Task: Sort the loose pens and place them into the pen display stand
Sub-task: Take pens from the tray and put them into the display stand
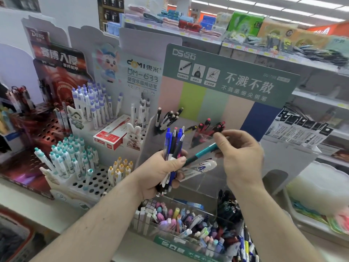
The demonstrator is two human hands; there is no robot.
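— What is the left hand (162, 167) holding?

— A bundle of pens (174, 142), gripped upright in its curled fingers. About five tips show above the fist, mostly blue, one black.

— And the right hand (239, 148)?

— It pinches one teal pen (203, 151) by its end; the other end reaches the left thumb.

— Where is the stand?

— The clear pen stand (204, 178) is just behind both hands, two upper pockets holding black pens (170, 117) and red pens (209, 127).
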